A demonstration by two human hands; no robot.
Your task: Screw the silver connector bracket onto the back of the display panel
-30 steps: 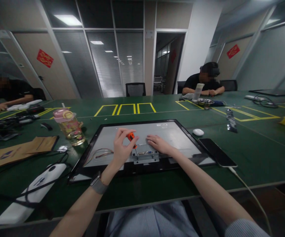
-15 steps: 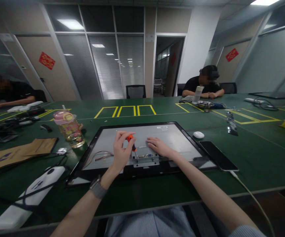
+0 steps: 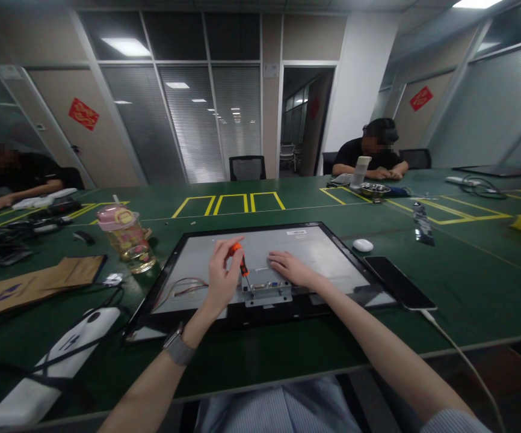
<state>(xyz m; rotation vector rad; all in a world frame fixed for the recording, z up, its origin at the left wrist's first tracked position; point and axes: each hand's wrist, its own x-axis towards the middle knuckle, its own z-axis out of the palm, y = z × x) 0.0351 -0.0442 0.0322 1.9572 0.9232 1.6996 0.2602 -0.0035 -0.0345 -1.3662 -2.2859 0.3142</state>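
Note:
My left hand (image 3: 222, 272) grips an orange and black screwdriver (image 3: 243, 264) from above, its shaft slanting down to the left end of a metal bracket (image 3: 267, 296). Ports with a blue connector show along this bracket, which sits at the near edge of a flat display panel (image 3: 328, 252). The panel lies with its grey metal back upward in a black frame. On that back my right hand (image 3: 291, 269) rests flat, fingers spread, just behind the bracket. Thin wires (image 3: 181, 287) run over the panel left of my left hand.
Left of the panel stand a pink-lidded cup (image 3: 125, 237), a brown paper bag (image 3: 39, 285) and a white power strip (image 3: 57, 367) with black cables. To the right lie a phone (image 3: 399, 282) on a cable and a white earbud case (image 3: 363, 245). Two people sit across the table.
The screwdriver handle has turned slightly in my left hand, and the fingers have shifted a little around it. My right hand stays in place.

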